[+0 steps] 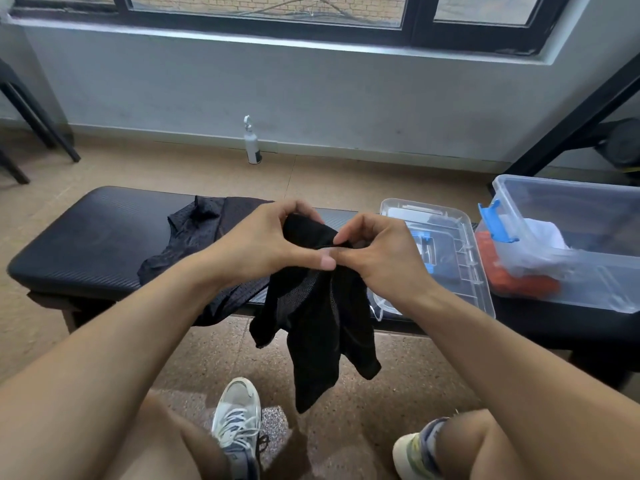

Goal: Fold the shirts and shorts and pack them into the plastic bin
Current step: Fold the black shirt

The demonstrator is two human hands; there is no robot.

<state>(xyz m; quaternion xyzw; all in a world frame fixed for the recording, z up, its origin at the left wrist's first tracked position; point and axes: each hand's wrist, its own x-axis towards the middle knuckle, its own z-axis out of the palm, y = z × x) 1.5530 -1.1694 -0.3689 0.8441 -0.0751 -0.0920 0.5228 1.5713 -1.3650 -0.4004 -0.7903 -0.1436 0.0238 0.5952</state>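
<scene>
I hold a black mesh garment [318, 327] up in front of me, above the near edge of the black padded bench [86, 244]. My left hand [266, 240] grips its bunched top from the left. My right hand [377, 251] pinches the same top edge from the right, and the thumbs almost touch. The cloth hangs down loose toward the floor. A second dark dotted garment [197, 244] lies crumpled on the bench behind my left forearm. The clear plastic bin [568, 244] with a blue latch stands on the bench at the right, holding orange and white cloth.
The bin's clear lid [446, 251] lies flat on the bench between my hands and the bin. A white spray bottle [252, 143] stands on the floor by the wall. My knees and shoes are below, on the tiled floor. A black frame rises at the far right.
</scene>
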